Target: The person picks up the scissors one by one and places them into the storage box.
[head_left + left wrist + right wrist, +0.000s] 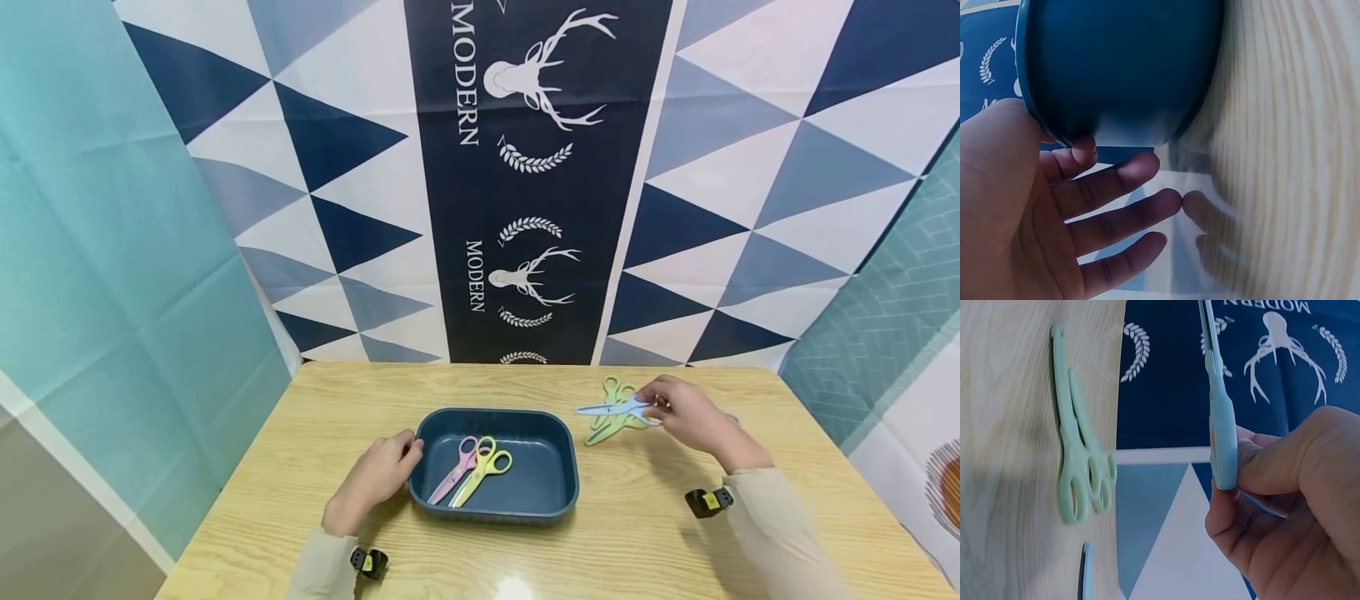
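My right hand (pixel 692 414) pinches a pair of light blue scissors (pixel 1224 437) by the handle between thumb and fingers, raised over the table. In the head view its blades point left. Below it, two pairs of green scissors (pixel 1075 456) lie side by side on the wood. At the left end of a dark blue tray (pixel 500 516), my left hand (pixel 378 472) grips the rim with thumb and index finger; the other fingers spread out beside the wall. Inside the tray, pink scissors (pixel 452 476) and yellow scissors (pixel 473 482) overlap, handles toward the back.
Another light blue item (pixel 1088 572) lies on the table near the green scissors, partly hidden by my right wrist in the head view. The wooden table (pixel 600 550) ends at a patterned cloth (pixel 525 183) behind. Teal cloth (pixel 135 250) hangs at the left.
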Demonstrator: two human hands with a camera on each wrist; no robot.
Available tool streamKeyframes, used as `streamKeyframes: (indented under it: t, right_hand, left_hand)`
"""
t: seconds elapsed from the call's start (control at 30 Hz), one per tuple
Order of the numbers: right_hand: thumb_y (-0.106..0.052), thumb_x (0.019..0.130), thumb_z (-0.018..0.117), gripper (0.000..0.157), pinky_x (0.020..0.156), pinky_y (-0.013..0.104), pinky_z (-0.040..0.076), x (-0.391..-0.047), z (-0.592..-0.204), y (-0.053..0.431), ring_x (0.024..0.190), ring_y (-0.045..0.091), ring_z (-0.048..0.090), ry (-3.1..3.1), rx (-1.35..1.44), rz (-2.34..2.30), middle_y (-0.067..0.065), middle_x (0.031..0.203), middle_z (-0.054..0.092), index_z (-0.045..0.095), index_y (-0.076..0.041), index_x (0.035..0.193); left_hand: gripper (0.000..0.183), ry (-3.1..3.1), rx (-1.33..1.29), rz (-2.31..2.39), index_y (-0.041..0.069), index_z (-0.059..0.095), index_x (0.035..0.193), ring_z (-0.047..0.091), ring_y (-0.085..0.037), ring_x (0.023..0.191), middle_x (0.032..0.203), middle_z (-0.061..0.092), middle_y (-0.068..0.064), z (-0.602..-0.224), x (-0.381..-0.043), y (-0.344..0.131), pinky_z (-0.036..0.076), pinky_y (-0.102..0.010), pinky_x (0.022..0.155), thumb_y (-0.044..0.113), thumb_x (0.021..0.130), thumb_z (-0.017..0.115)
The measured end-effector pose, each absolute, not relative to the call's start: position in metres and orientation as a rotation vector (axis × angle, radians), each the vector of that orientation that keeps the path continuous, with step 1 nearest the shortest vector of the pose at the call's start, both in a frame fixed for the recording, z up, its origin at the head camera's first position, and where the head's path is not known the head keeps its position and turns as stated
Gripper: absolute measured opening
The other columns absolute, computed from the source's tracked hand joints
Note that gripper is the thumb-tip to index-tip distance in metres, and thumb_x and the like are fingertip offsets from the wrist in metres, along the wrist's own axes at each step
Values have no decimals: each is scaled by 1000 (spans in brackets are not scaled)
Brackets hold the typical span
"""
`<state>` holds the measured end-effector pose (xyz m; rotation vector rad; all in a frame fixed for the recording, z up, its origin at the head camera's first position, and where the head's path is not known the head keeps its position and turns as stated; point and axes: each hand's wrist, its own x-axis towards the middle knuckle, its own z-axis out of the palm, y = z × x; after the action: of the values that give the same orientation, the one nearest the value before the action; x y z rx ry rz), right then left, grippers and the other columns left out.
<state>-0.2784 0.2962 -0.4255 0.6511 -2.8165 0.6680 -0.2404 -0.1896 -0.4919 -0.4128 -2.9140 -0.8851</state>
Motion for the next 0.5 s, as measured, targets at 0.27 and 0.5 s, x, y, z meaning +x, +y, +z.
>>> streamKeyframes:
  t: [0.27,0.5]
  right_hand:
    - [3,91,71,11,68,32,48,-285,-420,276,77,13,52,-2800,729,626,4,94,66,73,-3,100]
    - [3,92,70,12,70,33,47,-289,-412,257,78,15,50,-2803,743,667,4,94,65,73,-3,103]
  left_hand:
    - [28,-2913,-436,-858,18,54,80,44,-8,53,62,44,6,-493,-242,-190,36,-23,53,26,107,51]
    - [28,-2904,-440,-870,18,55,82,45,-8,55,63,44,6,-494,-243,-190,37,-24,54,26,108,50]
